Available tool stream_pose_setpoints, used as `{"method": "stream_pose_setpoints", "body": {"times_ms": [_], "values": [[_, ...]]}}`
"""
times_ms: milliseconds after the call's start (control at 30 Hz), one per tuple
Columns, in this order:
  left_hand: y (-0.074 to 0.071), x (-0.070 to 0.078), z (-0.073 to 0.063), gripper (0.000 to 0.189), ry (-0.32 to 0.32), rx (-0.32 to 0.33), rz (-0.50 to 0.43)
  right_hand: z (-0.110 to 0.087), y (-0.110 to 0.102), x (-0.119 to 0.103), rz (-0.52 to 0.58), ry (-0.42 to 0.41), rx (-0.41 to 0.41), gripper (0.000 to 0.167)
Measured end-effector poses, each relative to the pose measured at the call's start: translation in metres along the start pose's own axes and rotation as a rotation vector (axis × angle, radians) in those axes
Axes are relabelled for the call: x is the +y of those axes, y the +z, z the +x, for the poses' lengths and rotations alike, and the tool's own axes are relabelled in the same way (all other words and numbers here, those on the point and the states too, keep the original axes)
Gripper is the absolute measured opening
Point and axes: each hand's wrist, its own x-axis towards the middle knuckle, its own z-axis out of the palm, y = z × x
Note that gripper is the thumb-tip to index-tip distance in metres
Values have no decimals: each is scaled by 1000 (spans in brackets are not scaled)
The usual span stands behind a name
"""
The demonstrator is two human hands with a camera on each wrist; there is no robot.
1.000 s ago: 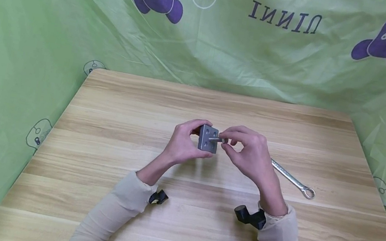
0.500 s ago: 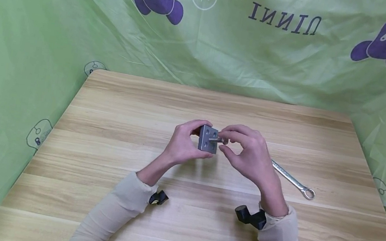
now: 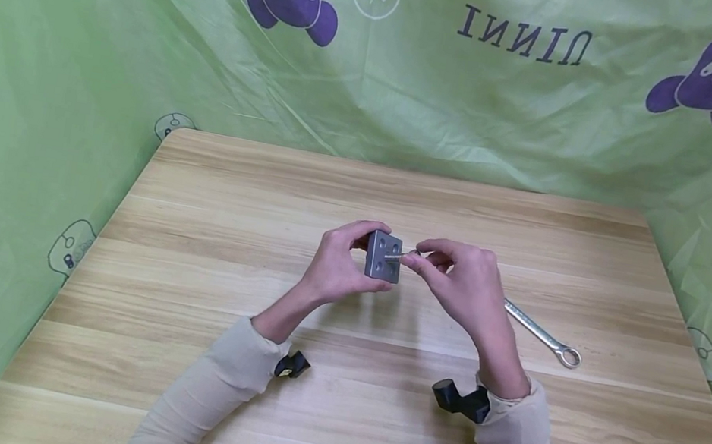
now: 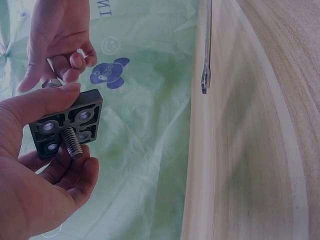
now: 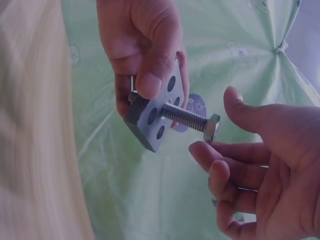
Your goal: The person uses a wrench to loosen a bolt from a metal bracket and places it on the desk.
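My left hand [image 3: 339, 262] grips a small grey square metal plate [image 3: 384, 257] by its edges, above the table. A hex bolt [image 5: 185, 118] runs through the plate's middle hole. Its threaded end [image 4: 72, 143] pokes out of the ribbed side in the left wrist view, and its head [image 5: 212, 127] stands well off the smooth side. My right hand [image 3: 463, 280] is at that head. In the right wrist view its thumb [image 5: 237, 107] is apart from the head, while the index fingertip is right at the head's lower edge; the other fingers curl loosely.
A silver combination wrench [image 3: 536, 329] lies on the wooden table [image 3: 367, 423], right of my right hand, its open end hidden behind the wrist. A green printed curtain [image 3: 388, 96] hangs around the table's back and sides. Black camera mounts [image 3: 460, 400] sit at both wrists.
My right thumb has moved across the bolt in the head view, and the right fingers have shifted slightly right. My left hand and the plate have stayed in place.
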Motion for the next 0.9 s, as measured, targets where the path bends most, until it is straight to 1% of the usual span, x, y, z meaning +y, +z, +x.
{"method": "stream_pose_setpoints", "body": {"times_ms": [100, 200, 400, 733, 833, 900], "values": [[0, 0, 0, 70, 6, 3, -2, 0, 1, 0, 16, -16, 7, 22], [0, 0, 0, 70, 8, 4, -2, -1, 2, 1, 25, -56, 23, 19], [0, 1, 1, 70, 14, 10, 3, -2, 2, 4, 34, -174, 58, 20], [0, 1, 1, 70, 10, 5, -5, -1, 1, 5, 68, -371, 89, 21], [0, 0, 0, 70, 12, 5, -8, -1, 2, 6, 67, -406, 94, 22], [0, 0, 0, 70, 11, 4, -7, -1, 2, 6, 64, -412, 94, 23]]}}
